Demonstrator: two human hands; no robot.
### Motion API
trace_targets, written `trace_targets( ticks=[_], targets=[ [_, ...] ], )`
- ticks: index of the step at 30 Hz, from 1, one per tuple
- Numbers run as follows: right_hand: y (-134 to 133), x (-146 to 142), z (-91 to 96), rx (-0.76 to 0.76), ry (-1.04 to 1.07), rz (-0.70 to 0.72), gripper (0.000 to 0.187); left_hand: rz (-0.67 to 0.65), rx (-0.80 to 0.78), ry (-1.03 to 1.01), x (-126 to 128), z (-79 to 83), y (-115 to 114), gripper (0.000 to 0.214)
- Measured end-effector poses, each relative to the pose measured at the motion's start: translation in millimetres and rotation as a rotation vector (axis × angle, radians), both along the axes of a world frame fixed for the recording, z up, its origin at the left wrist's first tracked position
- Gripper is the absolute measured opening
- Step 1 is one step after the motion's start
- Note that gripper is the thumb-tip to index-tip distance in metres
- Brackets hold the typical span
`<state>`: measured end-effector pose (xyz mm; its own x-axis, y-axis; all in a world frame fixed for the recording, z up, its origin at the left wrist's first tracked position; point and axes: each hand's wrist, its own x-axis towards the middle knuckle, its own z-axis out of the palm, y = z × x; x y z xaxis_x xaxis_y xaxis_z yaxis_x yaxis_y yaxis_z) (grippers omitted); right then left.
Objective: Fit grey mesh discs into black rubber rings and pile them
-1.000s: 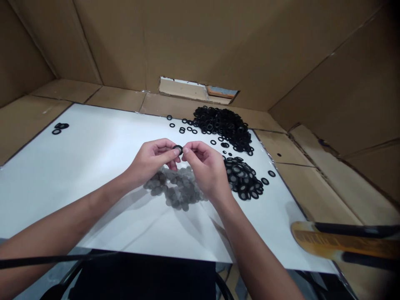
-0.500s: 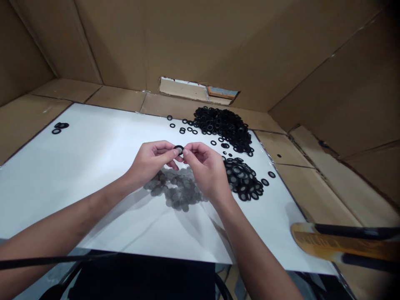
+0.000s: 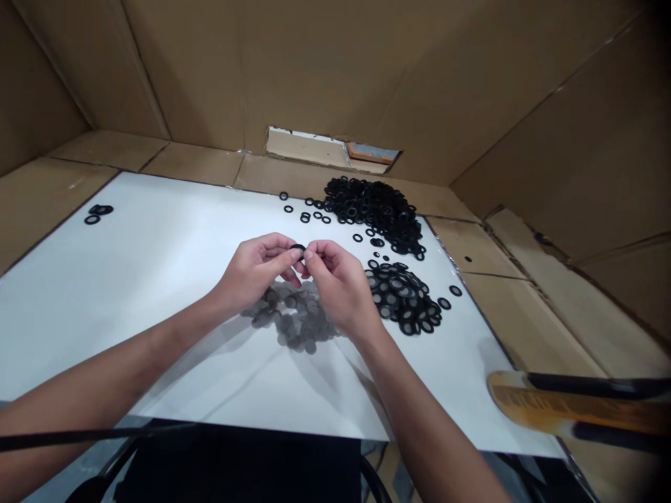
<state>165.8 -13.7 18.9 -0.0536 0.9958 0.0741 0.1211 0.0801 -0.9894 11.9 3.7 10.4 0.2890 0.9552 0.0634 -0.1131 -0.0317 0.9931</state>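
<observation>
Both my left hand [image 3: 254, 271] and my right hand [image 3: 338, 288] pinch a black rubber ring [image 3: 298, 248] between their fingertips, and the fingers hide part of it. Beneath my hands lies a loose pile of grey mesh discs [image 3: 293, 321], partly hidden by them. Right of my right hand sits a heap of black rings with mesh centres [image 3: 401, 297]. A larger heap of black rubber rings [image 3: 372, 209] lies farther off, with several strays around it. All of these rest on a white sheet [image 3: 147, 272].
A small group of black rings [image 3: 98, 213] lies at the sheet's far left. Cardboard panels [image 3: 325, 77] wall the back and sides. A yellow-and-black strip [image 3: 576, 409] lies across the lower right corner. A dark cable [image 3: 78, 439] crosses the lower left.
My hands have drawn closer together, with the right hand shifting left. The ring stays pinched and is now more hidden by my fingers.
</observation>
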Motion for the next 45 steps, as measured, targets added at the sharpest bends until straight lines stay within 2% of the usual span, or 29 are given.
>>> trace_targets(
  ticks=[6,20,29,36,45],
  targets=[
    [-2.1,-4.7,3.8,-0.037,0.099,0.018,0.016,-0.033,-0.019,-0.022,0.8,-1.4,0.1,0.022],
    [-1.0,2.2,8.3,-0.001,0.062,-0.029,0.013,0.006,-0.026,-0.048,1.1,3.3,-1.2,0.019],
    [1.2,1.6,5.5,-0.032,0.046,-0.024,0.019,0.074,-0.127,0.008,2.1,3.5,-1.3,0.024],
    [-1.5,2.9,6.4,-0.018,0.034,-0.023,0.018,0.071,-0.166,-0.046,1.6,2.1,-1.1,0.025],
    [-1.4,4.0,9.0,-0.023,0.038,-0.022,0.017,0.076,-0.161,-0.014,1.6,4.5,-1.7,0.026]
  ],
)
